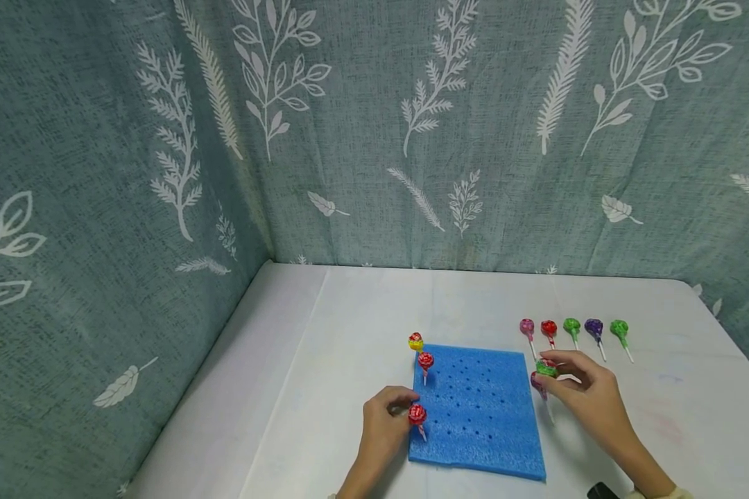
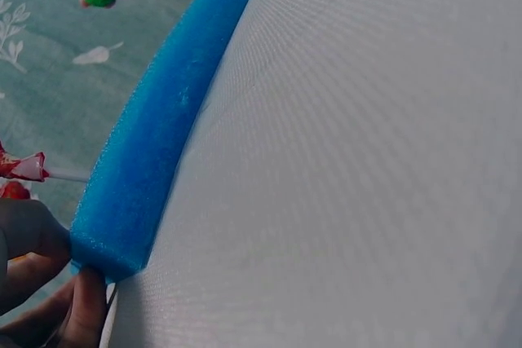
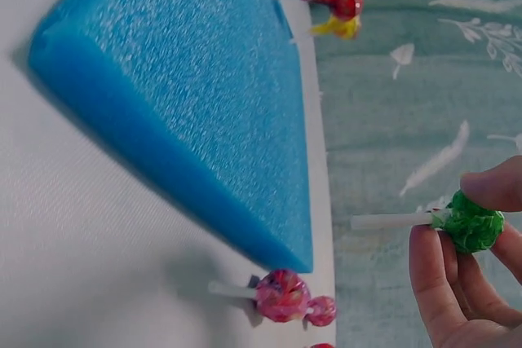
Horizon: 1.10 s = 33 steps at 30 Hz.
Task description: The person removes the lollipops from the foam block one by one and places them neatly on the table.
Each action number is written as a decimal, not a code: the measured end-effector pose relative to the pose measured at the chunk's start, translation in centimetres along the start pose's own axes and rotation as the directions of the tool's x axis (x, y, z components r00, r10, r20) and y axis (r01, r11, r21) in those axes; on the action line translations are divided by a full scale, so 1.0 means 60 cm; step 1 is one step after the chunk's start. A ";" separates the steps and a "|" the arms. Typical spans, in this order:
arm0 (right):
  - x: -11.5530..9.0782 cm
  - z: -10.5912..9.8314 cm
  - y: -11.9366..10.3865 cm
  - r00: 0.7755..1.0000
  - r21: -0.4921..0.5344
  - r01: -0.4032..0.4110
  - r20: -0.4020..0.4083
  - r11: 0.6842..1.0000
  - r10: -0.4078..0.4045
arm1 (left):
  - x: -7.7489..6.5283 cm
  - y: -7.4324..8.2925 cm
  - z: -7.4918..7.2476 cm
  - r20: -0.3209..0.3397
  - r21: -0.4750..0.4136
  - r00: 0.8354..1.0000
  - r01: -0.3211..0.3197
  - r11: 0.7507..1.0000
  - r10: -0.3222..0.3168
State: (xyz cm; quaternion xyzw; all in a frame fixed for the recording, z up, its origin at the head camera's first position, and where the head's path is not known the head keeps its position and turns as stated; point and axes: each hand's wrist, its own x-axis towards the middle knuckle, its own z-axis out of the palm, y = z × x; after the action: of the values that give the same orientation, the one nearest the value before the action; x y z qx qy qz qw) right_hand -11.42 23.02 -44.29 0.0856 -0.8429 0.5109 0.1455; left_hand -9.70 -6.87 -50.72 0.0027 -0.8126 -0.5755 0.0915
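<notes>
In the head view my left hand (image 1: 383, 426) is at the left edge of a blue foam block (image 1: 474, 450) with rows of small holes. Its thumb and fingers pinch the block's edge in the left wrist view. Three lollipops stand along that left side: a red-and-yellow one (image 1: 415, 341), a red one (image 1: 426, 360) and another red one (image 1: 417, 414) beside the left hand. Past the block's right edge, my right hand (image 1: 589, 395) holds a green lollipop (image 3: 471, 224) by its wrapped head, its white stick bare. Below it lies a pink lollipop (image 3: 282, 296).
Behind the right hand lies a row of lollipops: pink (image 1: 527, 327), red (image 1: 548, 328), green (image 1: 571, 326), purple (image 1: 593, 328) and another green one (image 1: 619, 328). A leaf-patterned curtain (image 1: 362, 138) borders the white table (image 1: 324, 333). A dark object (image 1: 602, 491) is at the bottom edge.
</notes>
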 end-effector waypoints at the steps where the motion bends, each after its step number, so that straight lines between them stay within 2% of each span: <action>1: 0.000 -0.001 0.002 1.000 0.005 0.005 -0.001 1.000 -0.005 | 0.000 0.000 0.000 0.001 -0.001 1.000 0.003 1.000 -0.003; 6: 0.002 -0.004 0.015 1.000 -0.002 0.007 -0.004 1.000 -0.007 | 0.000 0.001 0.000 0.004 0.002 1.000 0.010 1.000 -0.010; 10: 0.004 -0.008 0.026 1.000 -0.036 -0.009 -0.007 0.999 0.008 | 0.000 0.001 0.000 -0.002 -0.007 1.000 -0.015 1.000 0.015; 16: 0.004 -0.011 0.037 1.000 -0.035 -0.019 -0.010 0.999 0.019 | -0.002 0.002 0.000 -0.011 -0.024 0.999 -0.046 0.999 0.046; 25: 0.004 -0.015 0.051 0.997 -0.088 -0.070 -0.016 0.994 0.069 | -0.001 0.002 0.000 0.001 -0.015 1.000 -0.023 1.000 0.023; 33: 0.001 -0.017 0.059 0.997 -0.130 -0.070 -0.024 0.989 0.068 | -0.001 0.000 -0.001 0.008 -0.009 1.000 0.000 1.000 0.000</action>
State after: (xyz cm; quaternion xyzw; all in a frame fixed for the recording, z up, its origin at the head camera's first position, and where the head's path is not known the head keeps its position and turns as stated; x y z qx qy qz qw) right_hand -12.37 25.57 -46.78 0.0416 -0.8756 0.4600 0.1414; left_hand -9.63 -6.89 -50.70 -0.0002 -0.8103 -0.5793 0.0882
